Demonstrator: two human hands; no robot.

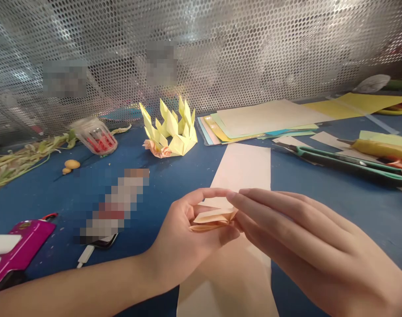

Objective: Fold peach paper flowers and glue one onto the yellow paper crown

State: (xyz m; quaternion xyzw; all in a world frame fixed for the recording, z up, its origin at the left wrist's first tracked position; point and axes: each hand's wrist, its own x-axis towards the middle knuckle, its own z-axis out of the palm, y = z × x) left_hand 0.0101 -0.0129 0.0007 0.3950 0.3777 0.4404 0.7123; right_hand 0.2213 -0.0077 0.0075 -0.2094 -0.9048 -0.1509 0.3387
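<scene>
Between my hands is a small folded piece of peach paper (214, 216) with several layers. My left hand (184, 237) curls around it, thumb below and index finger above. The fingers of my right hand (296, 233) are held together and pinch the paper's right end, partly hiding it. Beneath both hands lies a long pale paper strip (243, 169) on the blue table (148, 281). Farther back stands a yellow folded-paper crown shape (177, 132) with pointed tips and a small peach paper flower (157, 149) at its front left.
Coloured paper sheets (260, 119) are stacked at the back. Scissors with green-and-black handles (352, 163) lie at right. Leftward are a tipped clear plastic cup (95, 135), a blurred phone (113, 207) with a cable, and a magenta object (29, 242). A perforated metal screen (240, 53) rises behind.
</scene>
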